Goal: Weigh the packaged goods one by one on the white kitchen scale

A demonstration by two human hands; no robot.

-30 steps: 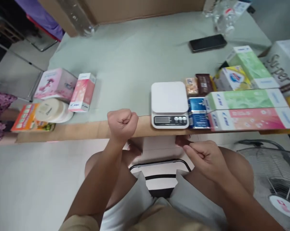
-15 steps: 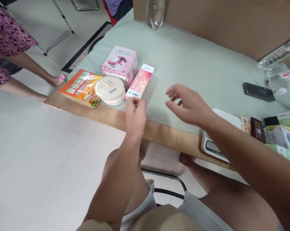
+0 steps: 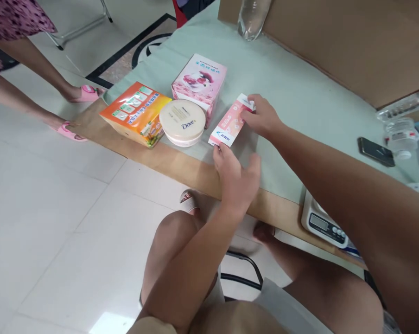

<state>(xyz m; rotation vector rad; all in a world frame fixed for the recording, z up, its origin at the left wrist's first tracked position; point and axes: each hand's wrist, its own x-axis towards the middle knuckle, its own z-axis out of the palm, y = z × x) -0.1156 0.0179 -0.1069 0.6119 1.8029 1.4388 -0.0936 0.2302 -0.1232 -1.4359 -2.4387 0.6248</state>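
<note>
- Loosely spread, the left hand (image 3: 238, 181) reaches to the near end of the pink-and-white carton (image 3: 229, 124); its fingertips meet that end, and its thumb stands well apart from it.
- The right hand (image 3: 263, 116) grips the carton's far end, thumb on the printed face and fingers curled around the end.
- The carton is over the green tabletop (image 3: 296, 106), slanting away from the body; whether it lies flat or is slightly raised, I cannot tell.
- Just left of it sits the round Dove tub (image 3: 182, 123), lid up.
- Behind the tub stands the pink floral box (image 3: 200, 79), and to the tub's left lies the orange packet (image 3: 135, 111).
- Well to the right, the kitchen scale (image 3: 322, 225) is partly hidden by the right forearm; a dark phone (image 3: 375, 151) lies beyond it.
</note>
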